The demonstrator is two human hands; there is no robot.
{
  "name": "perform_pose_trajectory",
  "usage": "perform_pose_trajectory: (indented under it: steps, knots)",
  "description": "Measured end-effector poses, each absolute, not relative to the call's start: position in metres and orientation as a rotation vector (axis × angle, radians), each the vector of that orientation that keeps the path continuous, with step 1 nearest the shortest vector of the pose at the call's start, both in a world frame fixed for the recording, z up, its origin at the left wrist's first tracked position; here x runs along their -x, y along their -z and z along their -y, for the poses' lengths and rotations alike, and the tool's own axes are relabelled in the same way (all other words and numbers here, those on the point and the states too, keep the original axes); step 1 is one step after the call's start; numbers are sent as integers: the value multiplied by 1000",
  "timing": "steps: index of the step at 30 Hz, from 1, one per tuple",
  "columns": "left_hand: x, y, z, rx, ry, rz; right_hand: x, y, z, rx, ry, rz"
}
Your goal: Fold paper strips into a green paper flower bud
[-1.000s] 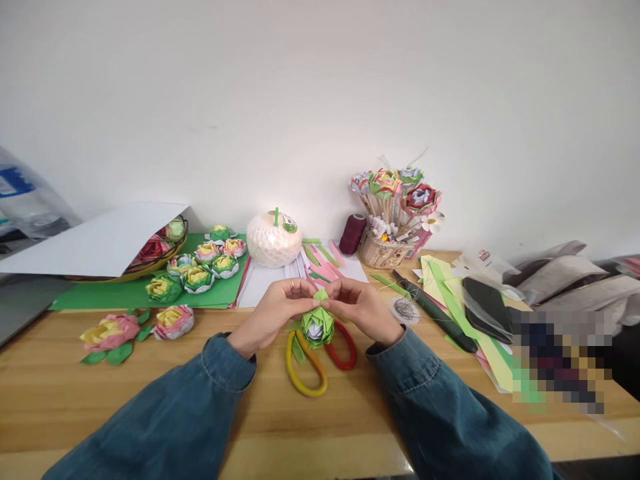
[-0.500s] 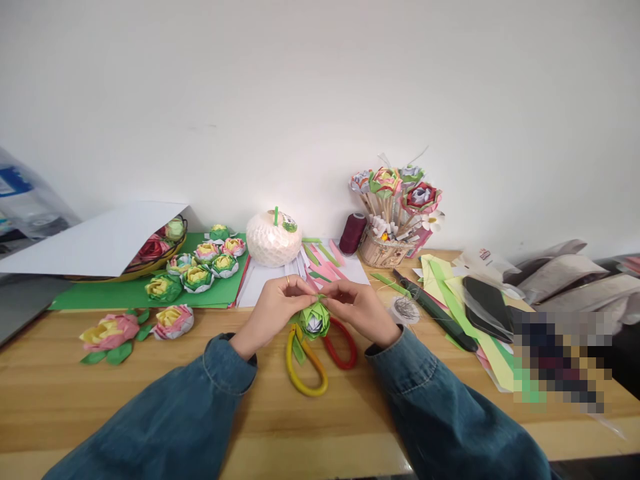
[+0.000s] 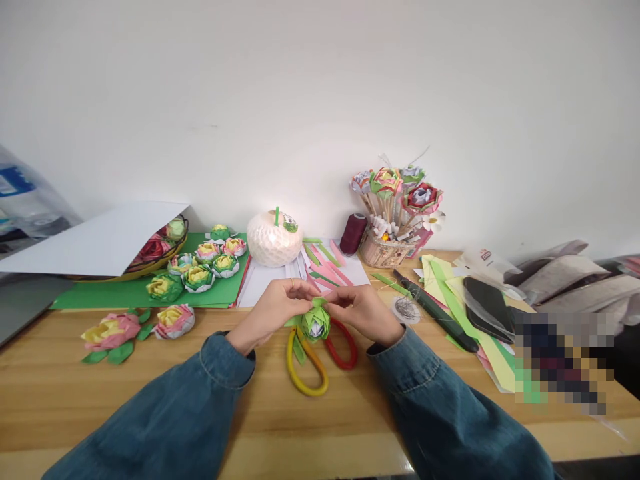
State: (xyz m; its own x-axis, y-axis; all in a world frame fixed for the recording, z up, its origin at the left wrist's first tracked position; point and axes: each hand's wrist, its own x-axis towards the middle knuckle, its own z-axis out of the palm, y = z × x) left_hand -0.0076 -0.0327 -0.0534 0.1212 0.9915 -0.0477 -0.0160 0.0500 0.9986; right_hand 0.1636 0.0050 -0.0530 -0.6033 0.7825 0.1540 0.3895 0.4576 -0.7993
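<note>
Between my two hands is a folded paper flower [image 3: 316, 324] with green outer petals and a pale centre facing me. My left hand [image 3: 280, 308] pinches its upper left edge, and my right hand [image 3: 359, 308] pinches its upper right edge. Beneath the flower lies a pair of scissors [image 3: 324, 388] with one yellow and one red handle; the blades are hidden under the flower and hands. A small green paper leaf [image 3: 299, 352] shows inside the yellow handle loop.
Finished paper flowers [image 3: 198, 277] lie on green paper at left. Behind my hands stand a white foam-netted fruit [image 3: 275, 240], pink and green paper strips [image 3: 330, 261], a maroon thread spool [image 3: 353, 235] and a basket of stemmed flowers [image 3: 387, 250]. A phone [image 3: 487, 310] is at right.
My fingers have shifted slightly on the flower's top edge, and a green petal there now shows more. The flower has moved a little to the right. The scissors have stayed in place.
</note>
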Motion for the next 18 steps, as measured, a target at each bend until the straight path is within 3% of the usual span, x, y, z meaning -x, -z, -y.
perform_pose_trajectory:
  steps: [8,14,18]
  knots:
    - [10,56,29,-1292,-1082,-1219,-162,55,-3,921,-540,2287]
    - [14,47,36,-1244,-1034,-927,-167,54,0,566,43,2194]
    - [13,46,43,-1248,-842,-808,-175,55,2,415,181,2230]
